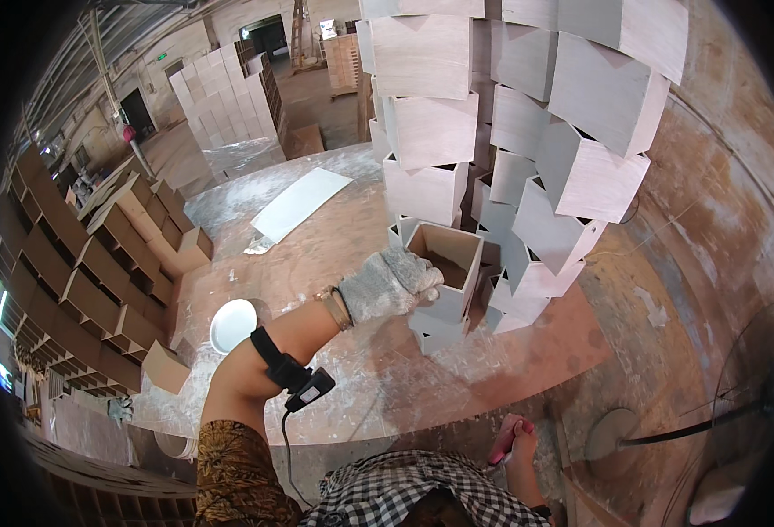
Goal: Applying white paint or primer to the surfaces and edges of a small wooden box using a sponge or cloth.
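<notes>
Gloved left hand (393,283) at the foot of a staggered box stack (428,132). The fingers were curled nearly closed at the left rim of an open box (457,263), apparently gripping its wall; the thumb's position could not be told, and the right hand was not seen. The open box stood above a lower pale box (438,338), just beside the tall columns. Principal hazard, as judged: the one-sided grip could have tipped the box, and a knock against the uneven columns could have toppled them
</notes>
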### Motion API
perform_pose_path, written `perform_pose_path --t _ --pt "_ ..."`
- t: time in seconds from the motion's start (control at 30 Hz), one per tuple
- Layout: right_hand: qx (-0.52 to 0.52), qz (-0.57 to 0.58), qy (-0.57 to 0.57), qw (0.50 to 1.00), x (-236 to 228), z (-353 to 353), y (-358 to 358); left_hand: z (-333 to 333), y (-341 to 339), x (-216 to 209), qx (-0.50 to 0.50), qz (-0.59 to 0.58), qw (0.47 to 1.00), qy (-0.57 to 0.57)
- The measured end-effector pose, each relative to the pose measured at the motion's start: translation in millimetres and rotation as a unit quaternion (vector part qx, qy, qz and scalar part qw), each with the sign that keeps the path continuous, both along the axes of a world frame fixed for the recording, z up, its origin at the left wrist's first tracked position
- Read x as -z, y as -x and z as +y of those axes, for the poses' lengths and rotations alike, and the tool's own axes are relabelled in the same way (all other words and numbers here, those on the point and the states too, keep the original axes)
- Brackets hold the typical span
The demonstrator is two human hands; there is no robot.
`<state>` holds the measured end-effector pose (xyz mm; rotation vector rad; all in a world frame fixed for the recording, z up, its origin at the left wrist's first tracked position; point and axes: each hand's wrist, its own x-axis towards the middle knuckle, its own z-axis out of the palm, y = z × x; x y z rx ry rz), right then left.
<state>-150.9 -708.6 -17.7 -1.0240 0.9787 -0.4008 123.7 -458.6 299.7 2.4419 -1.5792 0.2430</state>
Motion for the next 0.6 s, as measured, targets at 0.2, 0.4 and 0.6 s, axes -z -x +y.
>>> perform_pose_path --t 0.2,0.4,0.6 --pt "-0.004 0.005 -0.017 1.0 9.5 0.6 -8.8 -1.5 -1.1 2.6 -0.016 -0.006 1.0 -0.003" --pt "-0.016 -0.005 -0.038 0.999 12.7 3.5 -13.1 -7.0 -4.5 7.3 -0.022 -0.019 0.999 -0.019" --pt "-0.021 0.018 -0.025 0.999 4.6 5.9 -16.2 -1.9 -6.5 12.7 -0.018 -0.021 1.0 0.01"
